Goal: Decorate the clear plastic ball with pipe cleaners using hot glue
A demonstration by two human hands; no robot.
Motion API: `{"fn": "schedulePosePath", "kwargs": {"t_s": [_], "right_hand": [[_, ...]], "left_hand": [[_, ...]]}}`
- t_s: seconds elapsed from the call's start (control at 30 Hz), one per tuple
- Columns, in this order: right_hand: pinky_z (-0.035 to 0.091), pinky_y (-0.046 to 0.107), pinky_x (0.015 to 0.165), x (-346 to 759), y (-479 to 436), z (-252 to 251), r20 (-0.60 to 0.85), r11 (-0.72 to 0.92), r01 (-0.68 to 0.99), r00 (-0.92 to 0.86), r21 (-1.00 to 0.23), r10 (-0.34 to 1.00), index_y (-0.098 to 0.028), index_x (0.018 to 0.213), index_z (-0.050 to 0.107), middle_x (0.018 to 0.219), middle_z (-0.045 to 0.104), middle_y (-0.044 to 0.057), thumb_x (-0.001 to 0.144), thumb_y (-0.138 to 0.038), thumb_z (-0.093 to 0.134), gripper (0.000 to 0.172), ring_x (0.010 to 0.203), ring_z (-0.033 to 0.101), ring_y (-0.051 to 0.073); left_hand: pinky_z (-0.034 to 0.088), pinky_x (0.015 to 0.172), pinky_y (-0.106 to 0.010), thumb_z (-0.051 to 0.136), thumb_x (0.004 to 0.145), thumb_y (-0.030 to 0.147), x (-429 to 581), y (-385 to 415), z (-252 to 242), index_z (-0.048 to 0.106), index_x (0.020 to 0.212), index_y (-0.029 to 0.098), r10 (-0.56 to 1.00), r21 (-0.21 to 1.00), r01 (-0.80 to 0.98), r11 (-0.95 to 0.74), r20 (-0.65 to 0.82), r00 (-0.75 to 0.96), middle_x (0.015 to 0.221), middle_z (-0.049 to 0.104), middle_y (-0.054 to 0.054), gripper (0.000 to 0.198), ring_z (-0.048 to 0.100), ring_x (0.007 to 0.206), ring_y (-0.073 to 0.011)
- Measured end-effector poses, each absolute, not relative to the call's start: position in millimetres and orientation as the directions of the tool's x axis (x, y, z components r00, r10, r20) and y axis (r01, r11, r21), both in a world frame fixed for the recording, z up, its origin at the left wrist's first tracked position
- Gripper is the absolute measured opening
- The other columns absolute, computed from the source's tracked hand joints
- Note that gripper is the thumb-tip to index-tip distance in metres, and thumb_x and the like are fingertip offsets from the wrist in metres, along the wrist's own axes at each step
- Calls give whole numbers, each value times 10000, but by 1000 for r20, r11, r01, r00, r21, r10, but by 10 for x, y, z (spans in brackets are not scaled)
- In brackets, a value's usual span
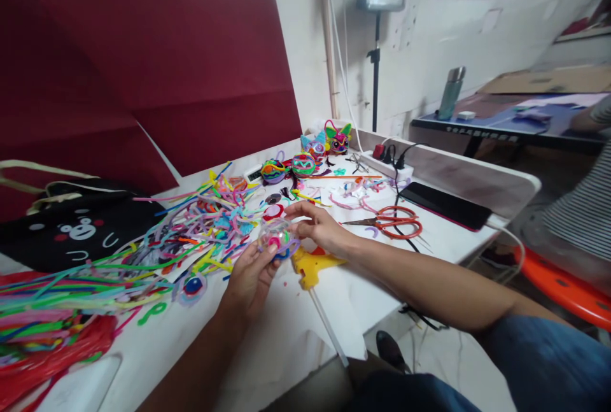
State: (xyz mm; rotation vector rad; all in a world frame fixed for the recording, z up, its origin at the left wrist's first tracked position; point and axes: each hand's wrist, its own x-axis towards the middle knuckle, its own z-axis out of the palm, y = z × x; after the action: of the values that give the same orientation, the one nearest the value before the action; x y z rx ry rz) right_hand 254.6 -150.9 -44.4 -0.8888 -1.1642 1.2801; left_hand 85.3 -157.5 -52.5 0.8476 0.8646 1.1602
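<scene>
A clear plastic ball (274,235) with pink, green and purple-blue pipe cleaner pieces on it is held above the white table. My left hand (252,275) grips it from the lower left, the thumb pressed on its front. My right hand (317,228) has its fingers bent at the ball's right side, thumb and forefinger close together at its edge; the exact contact is partly hidden. Just under my right hand lies a yellow glue gun (309,267) with a glue stick (329,326) extending toward the table's front edge. Behind the ball is a red ring (273,211).
Loose pipe cleaners (191,240) cover the table's left side, beside a black bag (81,227). Orange-handled scissors (398,222), a phone (446,205) and a power strip (389,167) lie right. Decorated balls (304,163) stand behind. A person in a striped top (585,208) is at far right.
</scene>
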Motion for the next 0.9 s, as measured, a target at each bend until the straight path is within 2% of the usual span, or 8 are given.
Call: {"fn": "schedulePosePath", "kwargs": {"t_s": [0.1, 0.37, 0.67, 0.9], "right_hand": [[474, 249, 590, 2533, -1528, -444, 152, 127, -239, -92, -963, 984, -223, 901, 597, 874, 613, -5, 663, -132, 626, 257, 762, 599, 152], [474, 247, 597, 2521, -1505, -505, 169, 143, -222, -102, -964, 980, -215, 950, 609, 997, 619, 19, 647, -149, 638, 312, 797, 605, 150], [486, 264, 652, 2531, -1510, -524, 229, 208, -171, -115, -963, 967, -221, 978, 626, 1042, 631, 22, 680, -197, 673, 303, 846, 608, 164], [490, 278, 638, 2522, -1535, -527, 200, 175, -166, -146, -970, 969, -236, 1016, 585, 829, 635, -3, 678, -189, 654, 348, 799, 617, 175]], "left_hand": [[500, 554, -132, 837, 628, 132, 846, -1585, -527, 673, 884, 150, 976, 901, -392, 185, -120, 184, 885, 689, 0, 304, 617, 718, -82], [471, 520, -151, 849, 617, 170, 833, -1613, -518, 653, 952, 158, 972, 912, -361, 196, -132, 194, 951, 670, -12, 389, 601, 725, -88], [535, 585, -211, 829, 664, 235, 804, -1634, -527, 633, 1064, 165, 969, 938, -292, 185, -124, 214, 995, 687, -50, 451, 646, 765, -130], [584, 755, -309, 809, 691, 236, 810, -1643, -533, 639, 1109, 180, 968, 936, -306, 175, -106, 229, 1160, 683, -96, 454, 684, 943, -208]]}}
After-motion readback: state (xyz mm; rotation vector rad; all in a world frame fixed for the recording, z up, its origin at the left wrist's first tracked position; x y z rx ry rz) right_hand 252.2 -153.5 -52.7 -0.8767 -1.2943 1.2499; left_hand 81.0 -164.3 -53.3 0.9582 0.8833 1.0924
